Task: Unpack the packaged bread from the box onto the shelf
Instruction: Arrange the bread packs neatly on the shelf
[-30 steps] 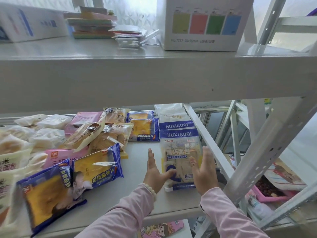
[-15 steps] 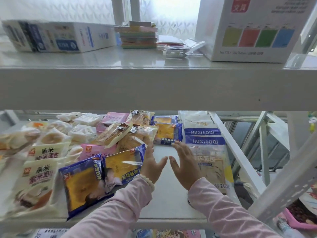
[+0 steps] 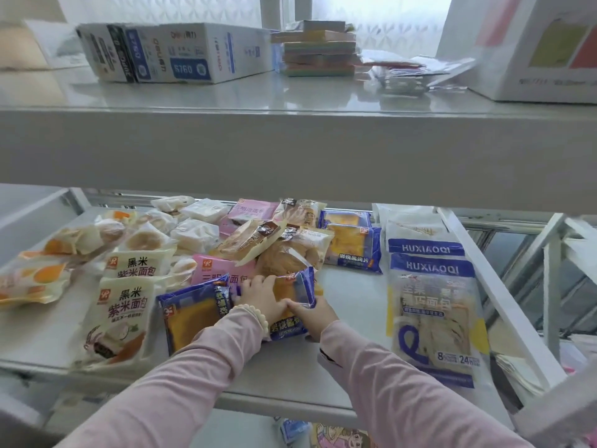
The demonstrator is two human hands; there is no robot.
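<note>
Many bread packs lie on the white middle shelf [image 3: 349,286]. My left hand [image 3: 261,297] and my right hand [image 3: 311,313] both grip a blue pack of yellow bread [image 3: 295,289] near the shelf's middle front. A second blue pack [image 3: 190,315] lies just left of it, partly under my left wrist. Two large HUXIAOQI toast bags [image 3: 433,312] lie flat at the right end, apart from my hands. White black-rice bread packs [image 3: 126,315] sit at the front left. The box is not in view.
Pink, tan and clear bread packs [image 3: 245,240] crowd the shelf's back and left. The upper shelf [image 3: 290,143] overhangs close above, carrying stationery boxes [image 3: 174,53] and sticky-note stacks [image 3: 318,53]. A slanted white shelf rail [image 3: 494,292] borders the right side.
My hands left the HUXIAOQI toast bag, which now lies flat at the right. They moved left and closed on the blue bread pack. The view shifted left.
</note>
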